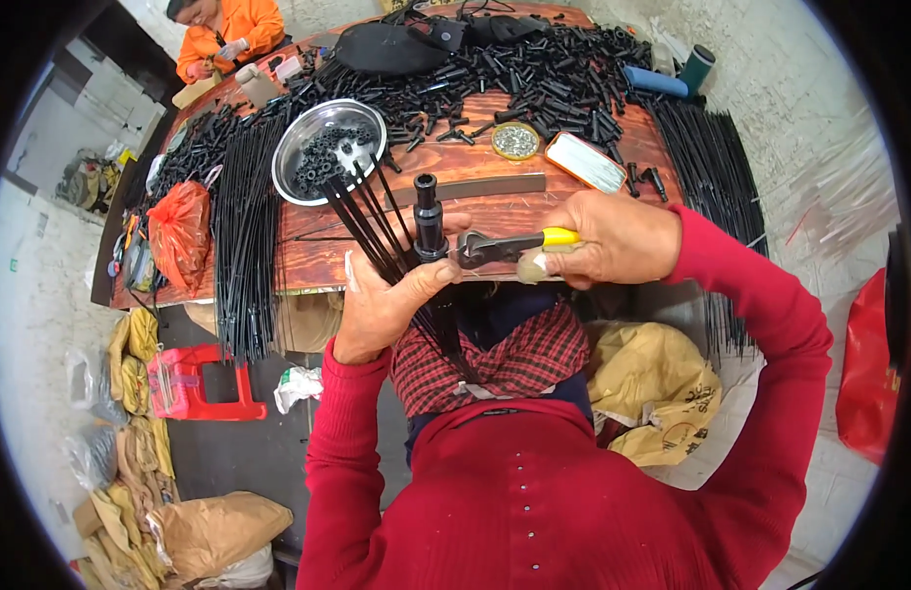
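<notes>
My left hand [384,307] is closed around a bundle of thin black rods [379,236] that slants up over the table edge. The same hand steadies an upright black stepped tube fitting [429,214] beside its thumb. In my right hand [617,239], pliers [504,248] with a yellow grip lie almost level. Their metal jaws are against or very close to the lower end of the fitting; whether they bite on anything is hidden. Just past the rods stands a steel bowl [281,147] with small black rings [327,157] in it.
Black tubular parts [534,79] are heaped along the table's far side. Bundles of black rods [241,236] hang over the left edge. A round tin [515,142] and a white tray [585,162] lie ahead. A person in orange [229,39] works far left. A red stool [205,383] stands below.
</notes>
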Available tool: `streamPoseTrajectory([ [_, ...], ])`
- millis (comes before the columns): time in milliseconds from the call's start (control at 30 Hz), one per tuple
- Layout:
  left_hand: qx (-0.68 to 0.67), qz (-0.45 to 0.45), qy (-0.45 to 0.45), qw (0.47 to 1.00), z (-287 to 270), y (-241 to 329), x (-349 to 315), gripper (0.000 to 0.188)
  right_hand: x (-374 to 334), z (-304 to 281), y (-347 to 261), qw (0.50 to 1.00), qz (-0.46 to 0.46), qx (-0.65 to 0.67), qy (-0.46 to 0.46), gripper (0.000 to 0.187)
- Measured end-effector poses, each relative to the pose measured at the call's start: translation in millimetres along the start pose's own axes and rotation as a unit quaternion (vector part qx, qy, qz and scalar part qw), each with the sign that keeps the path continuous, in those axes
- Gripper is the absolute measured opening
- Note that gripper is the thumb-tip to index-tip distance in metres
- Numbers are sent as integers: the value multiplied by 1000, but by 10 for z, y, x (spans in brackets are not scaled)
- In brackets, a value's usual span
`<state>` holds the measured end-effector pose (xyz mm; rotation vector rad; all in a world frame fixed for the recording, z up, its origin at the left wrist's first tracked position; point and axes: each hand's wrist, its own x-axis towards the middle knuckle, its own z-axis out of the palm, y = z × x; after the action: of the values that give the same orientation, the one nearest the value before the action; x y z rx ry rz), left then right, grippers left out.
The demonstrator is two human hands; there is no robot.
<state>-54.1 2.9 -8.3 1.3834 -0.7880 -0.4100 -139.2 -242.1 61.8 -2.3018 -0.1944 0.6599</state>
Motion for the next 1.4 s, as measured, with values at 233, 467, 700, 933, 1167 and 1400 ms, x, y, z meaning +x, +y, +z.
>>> streamPoseTrajectory([
  [233, -39, 0, 12, 999, 73, -59, 24, 35, 40, 197, 307, 936, 23, 322, -141, 45],
  [467, -48, -4, 74, 996, 107, -170, 52, 27, -188, 268, 93, 896, -196, -175, 357, 56],
  [700, -57, -18, 72, 996, 71, -147, 27, 34, -248, 151, 111, 925, -159, -200, 282, 38],
  [933, -43, -3, 47, 998, 32, -95, 63, 34, -175, 35, 257, 968, 33, 249, -30, 52],
  [1167, -75, -15, 66, 995, 4, -160, 76, 35, -313, 228, -16, 830, -179, -350, 396, 53],
  [1400, -82, -2, 20, 996, -11, -140, 61, 36, -181, 220, 410, 925, 70, 369, -62, 74],
])
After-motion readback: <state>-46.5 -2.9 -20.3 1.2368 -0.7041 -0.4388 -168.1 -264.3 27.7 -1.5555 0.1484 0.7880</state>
